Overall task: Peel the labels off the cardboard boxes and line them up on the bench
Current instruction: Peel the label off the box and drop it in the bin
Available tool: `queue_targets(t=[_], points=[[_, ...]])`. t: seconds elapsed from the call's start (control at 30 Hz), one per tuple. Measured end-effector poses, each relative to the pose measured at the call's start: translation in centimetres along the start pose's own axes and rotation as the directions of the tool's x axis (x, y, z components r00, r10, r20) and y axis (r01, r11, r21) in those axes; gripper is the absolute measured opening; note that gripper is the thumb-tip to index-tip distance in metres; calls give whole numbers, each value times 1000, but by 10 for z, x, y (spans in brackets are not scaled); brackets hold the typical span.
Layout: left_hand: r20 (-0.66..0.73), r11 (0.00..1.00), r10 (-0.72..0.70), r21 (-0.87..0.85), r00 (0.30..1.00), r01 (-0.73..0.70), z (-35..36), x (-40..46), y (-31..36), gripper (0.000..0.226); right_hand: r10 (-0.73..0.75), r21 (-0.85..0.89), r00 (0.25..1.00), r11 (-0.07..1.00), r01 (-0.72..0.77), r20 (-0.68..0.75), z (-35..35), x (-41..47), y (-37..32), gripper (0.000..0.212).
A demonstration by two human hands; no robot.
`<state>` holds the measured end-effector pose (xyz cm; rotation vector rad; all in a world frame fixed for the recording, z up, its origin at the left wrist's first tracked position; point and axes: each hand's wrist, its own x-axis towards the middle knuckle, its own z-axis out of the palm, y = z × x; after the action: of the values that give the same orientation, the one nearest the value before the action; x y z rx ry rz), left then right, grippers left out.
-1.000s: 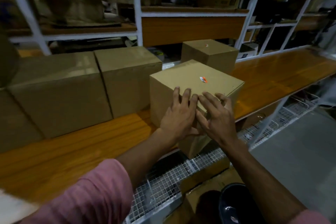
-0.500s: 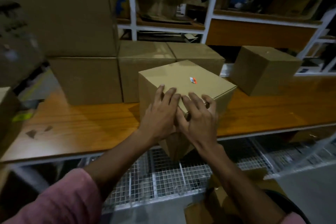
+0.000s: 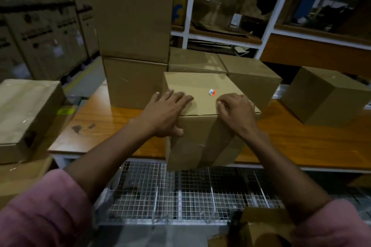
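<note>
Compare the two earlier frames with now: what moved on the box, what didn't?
The hands have spread apart on the box: the left hand now lies flat over the near left edge, and the right hand has slid to the near right edge with fingers curled on top. The box now faces the camera squarely instead of corner-first. The small label is still stuck on the box top, untouched.

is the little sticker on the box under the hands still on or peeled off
Still on. The small white-and-orange label sits on the top face of the box, between the left hand and right hand; neither touches it.
</note>
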<state>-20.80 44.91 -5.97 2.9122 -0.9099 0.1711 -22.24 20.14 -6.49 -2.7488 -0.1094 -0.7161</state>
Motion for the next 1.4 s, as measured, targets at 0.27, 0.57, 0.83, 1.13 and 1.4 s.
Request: queue_targets(t=[0.27,0.57,0.83,1.13,1.4], points=[[59,976,-110,-185,992,119,-33,36,13,37,-82,57,993,995,77,84,-7,39,11,22],[-327,959,-280,-139,903,247,1,69,55,28,-137,63,976,990,127,171,0,68,5,33],[-387,950,-308,-181,869,256,6,70,56,27,-125,103,989,988,117,73,17,79,0,24],[-394,951,-308,-146,866,272,5,73,54,30,-82,78,996,994,79,42,21,79,-2,22],[-391,958,-284,-139,875,249,7,76,48,30,198,504,977,838,-208,73,8,85,9,34]])
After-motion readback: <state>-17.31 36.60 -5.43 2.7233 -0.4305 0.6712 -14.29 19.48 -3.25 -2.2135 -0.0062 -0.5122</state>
